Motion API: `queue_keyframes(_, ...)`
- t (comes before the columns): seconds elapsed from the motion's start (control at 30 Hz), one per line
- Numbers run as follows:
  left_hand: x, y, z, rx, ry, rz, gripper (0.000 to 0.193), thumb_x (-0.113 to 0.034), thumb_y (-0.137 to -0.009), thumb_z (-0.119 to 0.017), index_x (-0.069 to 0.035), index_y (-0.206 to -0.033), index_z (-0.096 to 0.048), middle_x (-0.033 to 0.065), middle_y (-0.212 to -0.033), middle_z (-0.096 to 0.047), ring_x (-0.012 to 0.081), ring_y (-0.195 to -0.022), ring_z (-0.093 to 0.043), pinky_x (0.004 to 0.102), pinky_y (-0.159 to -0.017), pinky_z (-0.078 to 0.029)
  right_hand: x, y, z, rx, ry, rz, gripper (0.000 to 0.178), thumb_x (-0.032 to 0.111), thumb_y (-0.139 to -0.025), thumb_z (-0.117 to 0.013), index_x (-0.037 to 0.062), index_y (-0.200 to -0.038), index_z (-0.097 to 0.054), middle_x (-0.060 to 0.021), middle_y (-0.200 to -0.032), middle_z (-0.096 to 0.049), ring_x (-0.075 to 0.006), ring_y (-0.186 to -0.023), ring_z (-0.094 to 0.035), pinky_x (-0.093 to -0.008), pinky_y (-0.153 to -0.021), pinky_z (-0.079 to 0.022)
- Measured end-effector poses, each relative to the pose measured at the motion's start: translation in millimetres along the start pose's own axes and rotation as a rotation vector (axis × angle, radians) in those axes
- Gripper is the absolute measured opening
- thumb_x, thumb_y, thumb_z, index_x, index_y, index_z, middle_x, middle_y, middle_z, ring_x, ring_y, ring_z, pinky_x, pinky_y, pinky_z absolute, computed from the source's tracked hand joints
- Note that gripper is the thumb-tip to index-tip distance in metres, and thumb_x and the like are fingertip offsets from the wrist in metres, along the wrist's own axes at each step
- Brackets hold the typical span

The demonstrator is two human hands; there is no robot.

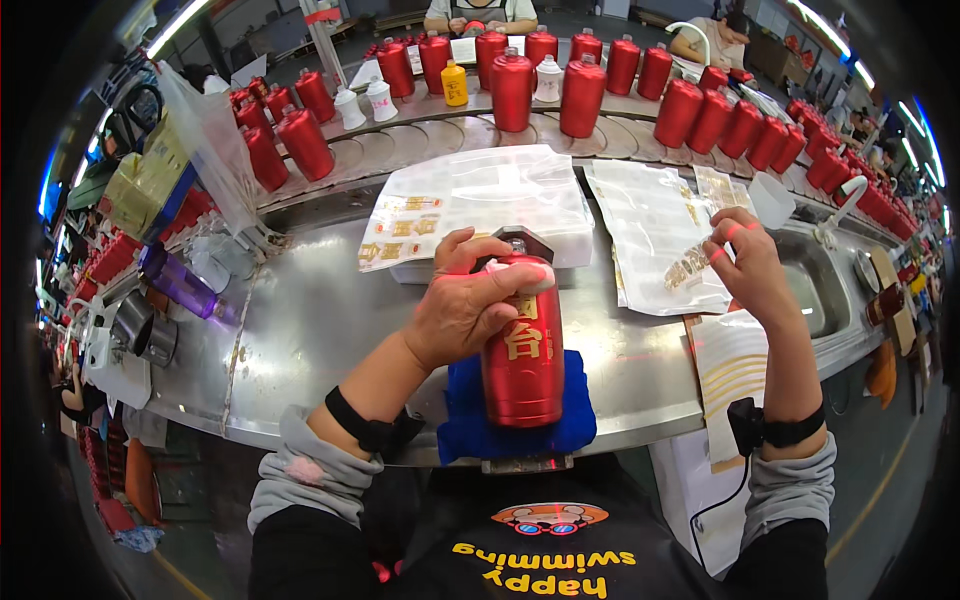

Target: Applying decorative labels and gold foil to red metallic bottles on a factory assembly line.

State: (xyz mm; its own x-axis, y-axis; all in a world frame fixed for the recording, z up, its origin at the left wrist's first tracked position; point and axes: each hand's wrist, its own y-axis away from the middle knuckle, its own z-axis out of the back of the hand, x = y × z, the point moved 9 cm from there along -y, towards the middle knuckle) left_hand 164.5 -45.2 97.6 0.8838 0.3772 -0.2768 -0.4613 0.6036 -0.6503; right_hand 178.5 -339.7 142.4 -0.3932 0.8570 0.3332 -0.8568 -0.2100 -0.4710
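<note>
A red metallic bottle (524,370) with gold lettering lies tilted in front of me, its neck away from me, on a folded blue cloth (464,415). My left hand (468,300) is over its upper part, fingers closed on a small white pad (528,276) that touches the bottle. A dark angular piece (536,250) sits around the neck end. Above a white decal sheet (640,225) to the right, my right hand (748,258) has bent fingers set apart, next to gold decals (688,268). I see nothing held in it.
Another decal sheet (480,190) covers a white block behind the bottle. Red bottles (512,92) line the curved conveyor (430,135), with a yellow bottle (455,84) among them. A sink (815,290) is at right, a purple bottle (180,283) at left. Two people sit beyond.
</note>
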Motion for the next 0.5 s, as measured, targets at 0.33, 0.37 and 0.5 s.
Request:
queue_keyframes(0.33,-9.4,58.3,4.5,-0.014,-0.020,0.184,0.062,-0.049,-0.100,-0.041,-0.005,-0.144,-0.044,0.0117,-0.146,-0.047,0.0299,-0.130,-0.043,0.0423,-0.107,-0.028,41.1,-6.9,13.5,-0.040,0.012,0.143,0.013,0.006,-0.082,-0.067,-0.0008,-0.080,-0.056,-0.0148,-0.100,-0.061,-0.0326,-0.095,-0.057,-0.0388,-0.084,-0.046)
queue_keyframes(0.37,-10.4,62.6,3.3,0.001,0.002,0.230,0.068,-0.052,-0.098,-0.043,-0.004,-0.146,-0.039,0.0135,-0.146,-0.046,0.0316,-0.131,-0.041,0.0432,-0.108,-0.026,44.8,-9.4,12.1,-0.017,-0.021,0.120,0.013,0.006,-0.082,-0.066,-0.0008,-0.079,-0.055,-0.0148,-0.098,-0.060,-0.0331,-0.094,-0.057,-0.0392,-0.083,-0.046)
queue_keyframes(0.5,-38.4,84.3,-0.7,-0.071,0.089,0.328,0.093,-0.063,-0.088,-0.054,-0.001,-0.151,-0.025,0.0209,-0.146,-0.043,0.0386,-0.131,-0.038,0.0451,-0.112,-0.022,87.3,-18.8,10.9,0.046,-0.007,0.278,0.013,0.005,-0.083,-0.064,-0.0011,-0.078,-0.054,-0.0153,-0.092,-0.058,-0.0345,-0.090,-0.056,-0.0406,-0.082,-0.045)
